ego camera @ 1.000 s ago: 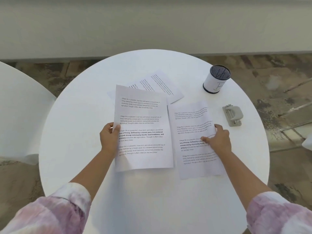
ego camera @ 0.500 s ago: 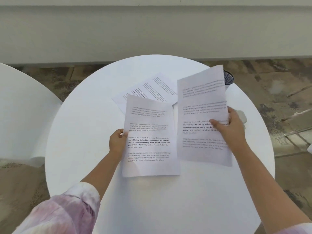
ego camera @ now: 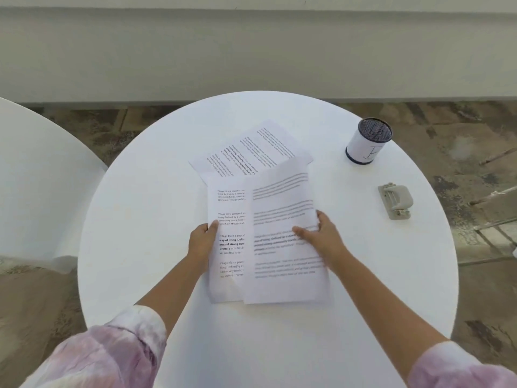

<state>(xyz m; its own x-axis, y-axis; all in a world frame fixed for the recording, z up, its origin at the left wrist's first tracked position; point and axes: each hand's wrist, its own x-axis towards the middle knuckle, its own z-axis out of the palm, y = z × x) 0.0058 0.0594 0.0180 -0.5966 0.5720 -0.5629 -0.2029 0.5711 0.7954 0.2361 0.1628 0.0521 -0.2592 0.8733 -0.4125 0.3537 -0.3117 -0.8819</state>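
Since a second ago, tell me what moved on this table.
The right hand gripped the right sheet, lifted it and carried it left; it now overlaps the left sheet. The left hand kept holding the left sheet in place. The far sheet, cup and hole punch stayed put.

Soft, even daylight fills my feed; the white table [ego camera: 140, 219] reads bright, with only faint, soft-edged shadows beneath the arms [ego camera: 167, 298]. The right sheet [ego camera: 282, 256] in the right hand [ego camera: 321, 239] is streaked by motion blur, while print on the left sheet [ego camera: 226, 217] at the left hand [ego camera: 201, 242] is crisp. The wide lens bows the table rim and stretches the sleeves [ego camera: 112, 351] in the bottom corners.
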